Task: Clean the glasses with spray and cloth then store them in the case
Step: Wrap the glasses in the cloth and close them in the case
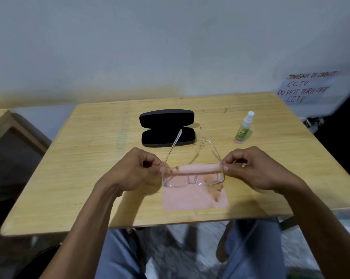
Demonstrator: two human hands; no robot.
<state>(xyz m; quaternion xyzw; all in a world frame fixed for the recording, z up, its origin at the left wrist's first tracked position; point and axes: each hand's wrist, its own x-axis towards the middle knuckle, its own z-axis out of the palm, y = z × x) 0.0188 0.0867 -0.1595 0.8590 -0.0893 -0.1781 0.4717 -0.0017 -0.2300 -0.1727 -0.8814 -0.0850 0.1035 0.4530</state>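
Note:
Clear-framed glasses (192,179) hang just above the table with both temples unfolded and pointing away from me. My left hand (134,172) pinches the frame's left corner and my right hand (252,170) pinches its right corner. Under the glasses a pink cloth (196,198) with brown stains lies flat on the wooden table (89,178). Beyond the glasses a black case (167,127) lies open with nothing visible inside. To the right of the case stands a small spray bottle (244,127) with a white top and green label.
The table's front edge runs close to my knees (250,248). A second wooden table (1,125) stands at the left. A white wall rises behind, with a handwritten paper sign (309,87) at the right. A dark gap lies beyond the table's right side.

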